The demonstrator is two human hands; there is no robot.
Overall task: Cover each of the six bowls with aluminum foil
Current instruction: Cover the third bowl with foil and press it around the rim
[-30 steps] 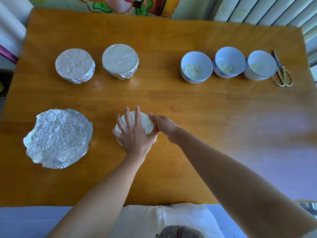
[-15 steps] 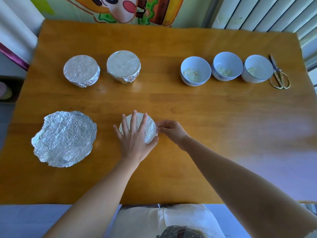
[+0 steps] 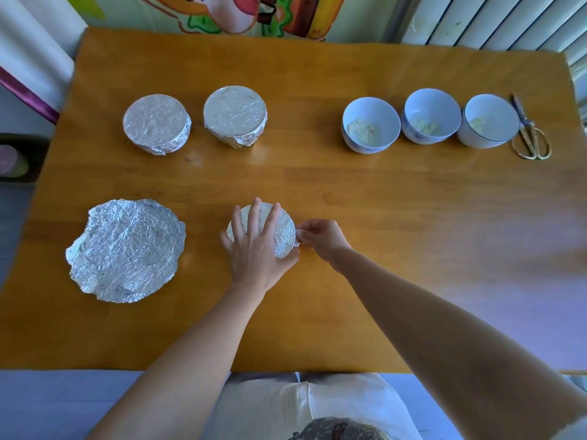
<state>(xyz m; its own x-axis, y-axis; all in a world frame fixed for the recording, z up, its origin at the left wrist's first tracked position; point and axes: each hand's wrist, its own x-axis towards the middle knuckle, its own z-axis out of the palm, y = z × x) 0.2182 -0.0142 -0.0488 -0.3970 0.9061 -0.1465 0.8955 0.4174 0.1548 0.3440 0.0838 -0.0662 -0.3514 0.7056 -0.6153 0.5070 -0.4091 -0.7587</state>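
Note:
A foil-wrapped bowl [image 3: 282, 228] stands at the table's near middle. My left hand [image 3: 254, 249] lies flat on its top with straight, spread fingers. My right hand [image 3: 320, 238] pinches the foil edge at the bowl's right side. Two foil-covered bowls [image 3: 157, 123] [image 3: 235, 117] stand at the back left. Three uncovered white bowls [image 3: 370, 123] [image 3: 430, 115] [image 3: 489, 120] with pale food stand in a row at the back right. A loose stack of crinkled foil rounds [image 3: 125, 249] lies at the near left.
Gold-handled scissors [image 3: 529, 134] lie at the far right, beside the last open bowl. The wooden table [image 3: 413, 233] runs to a front edge close to my body. A radiator stands behind the table's back right.
The view has tilted slightly. My right hand has moved in against the bowl's right side and now pinches the foil there. My left hand stays flat on top.

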